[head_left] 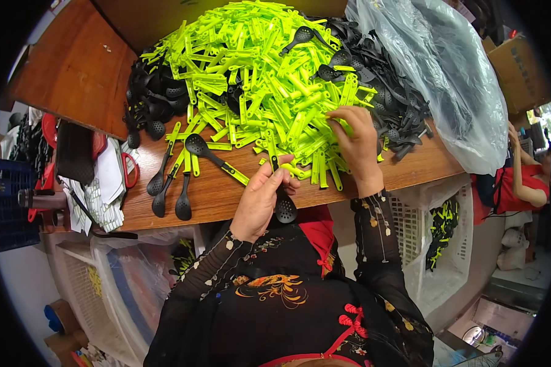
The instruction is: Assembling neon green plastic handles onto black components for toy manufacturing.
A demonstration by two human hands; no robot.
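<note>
My left hand [255, 205] is closed around a small perforated spoon [286, 210], its black head pointing down toward me and its bright green handle end pointing up. To the right, my right hand [360, 147] is at the near edge of a large heap of green handle pieces [251, 55]. Its thumb and fingertips are bent together against the heap; whatever lies between them is hidden. Left of my left hand, a black spoon [197, 145] with a green-inlaid handle lies on the table, beside several more spoons [183, 206] with green handles.
Black spoon heads and shafts [159, 92] flank the heap on both sides. Clear plastic sheeting [441, 67] covers the right. A wooden board [73, 67] stands at the left, near red-handled scissors [130, 170]. White crates [456, 244] sit below the table [226, 205]; another person [520, 183] is at far right.
</note>
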